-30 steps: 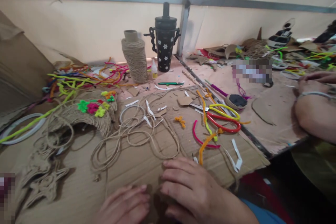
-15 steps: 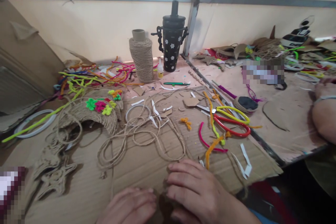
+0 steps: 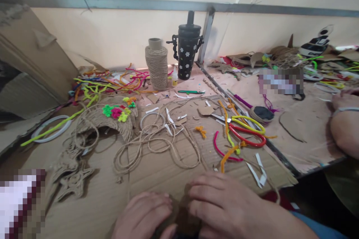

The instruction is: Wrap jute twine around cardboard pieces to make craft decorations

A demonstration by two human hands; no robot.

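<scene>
My left hand (image 3: pixel 147 214) is low in the head view, over the cardboard sheet (image 3: pixel 157 179), its fingers pressed together and bent. My right hand (image 3: pixel 224 205) is beside it on the right, fingers curled down. Anything they hold is hidden under the fingers or below the picture's edge. Beyond them lies a looped length of jute twine (image 3: pixel 159 142). It leads towards a twine-covered crescent (image 3: pixel 103 119) with pipe-cleaner flowers (image 3: pixel 116 112). Two twine-wrapped star shapes, the nearer one a star (image 3: pixel 75 182), lie to the left.
Scissors (image 3: pixel 246 134) with red and yellow handles lie right of centre among pipe-cleaner pieces and paper strips. Behind stand a twine spool (image 3: pixel 156 67), a small glue bottle (image 3: pixel 174 77) and a black flowered tumbler (image 3: pixel 188 52). Another person's arm (image 3: pixel 346 127) rests at the right.
The view has shifted slightly, so the table's things sit a little differently in the picture. Both hands stay close together, slightly further right in view, and the left thumb now shows.
</scene>
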